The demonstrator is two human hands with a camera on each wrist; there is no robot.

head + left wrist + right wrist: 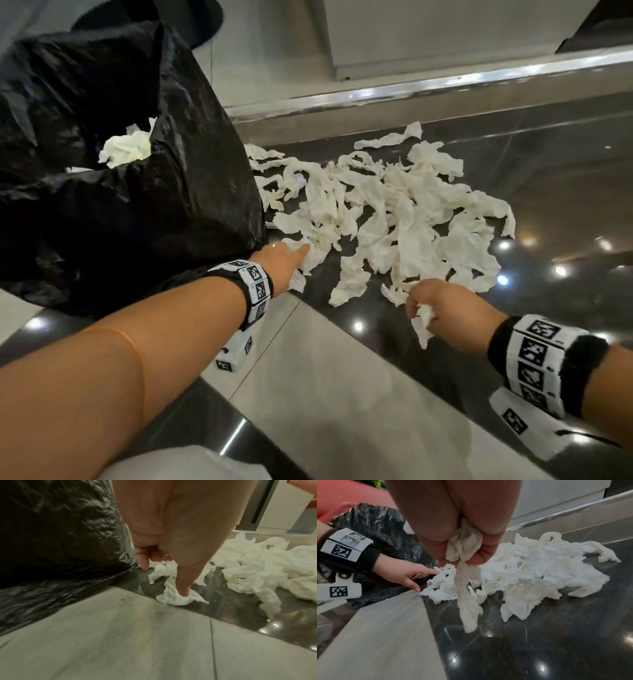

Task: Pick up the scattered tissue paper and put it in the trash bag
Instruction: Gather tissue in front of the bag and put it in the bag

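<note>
A pile of torn white tissue paper [394,212] [530,572] lies scattered on the dark glossy floor. A black trash bag [120,192] [60,531] stands to its left, with crumpled tissue [126,145] inside its mouth. My left hand [298,260] [163,580] [426,580] reaches down beside the bag with index finger and thumb extended. Its thumb presses on a small tissue piece [178,599] at the pile's near left corner. My right hand [421,308] [462,555] is lifted at the pile's near edge and grips a tissue strip [423,325] [467,601] that hangs from its fist.
A steel rail [411,92] runs behind the pile, with a white cabinet [445,34] beyond it. A light grey tile strip [325,377] crosses the floor [565,178] under my arms. A dark round base [195,20] sits behind the bag.
</note>
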